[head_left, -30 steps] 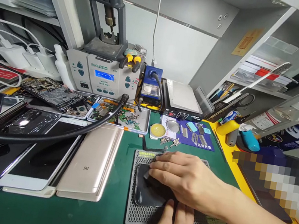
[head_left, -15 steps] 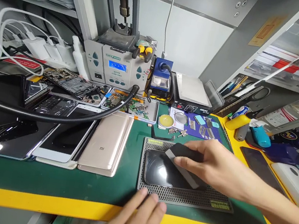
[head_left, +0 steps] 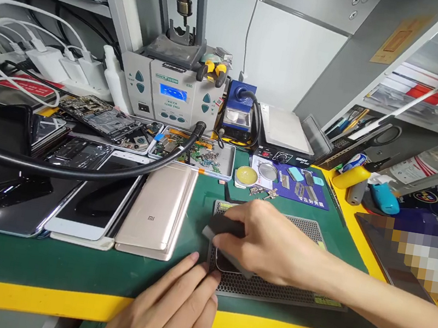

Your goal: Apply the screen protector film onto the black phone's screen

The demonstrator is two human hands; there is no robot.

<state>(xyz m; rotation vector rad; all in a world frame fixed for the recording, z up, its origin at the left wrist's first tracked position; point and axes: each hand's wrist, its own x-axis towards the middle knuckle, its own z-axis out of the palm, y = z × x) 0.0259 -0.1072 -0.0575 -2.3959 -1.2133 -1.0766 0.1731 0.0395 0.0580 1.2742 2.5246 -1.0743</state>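
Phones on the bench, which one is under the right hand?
The dark phone on the grey pad, partly covered by the right hand; the other phones lie off the pad.

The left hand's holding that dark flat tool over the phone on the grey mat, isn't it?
Not the left hand: the head view shows the right hand holding the dark flat tool over the phone on the grey mat.

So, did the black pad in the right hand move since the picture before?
Yes, to the left: the black pad in the right hand is now much nearer the gold phone.
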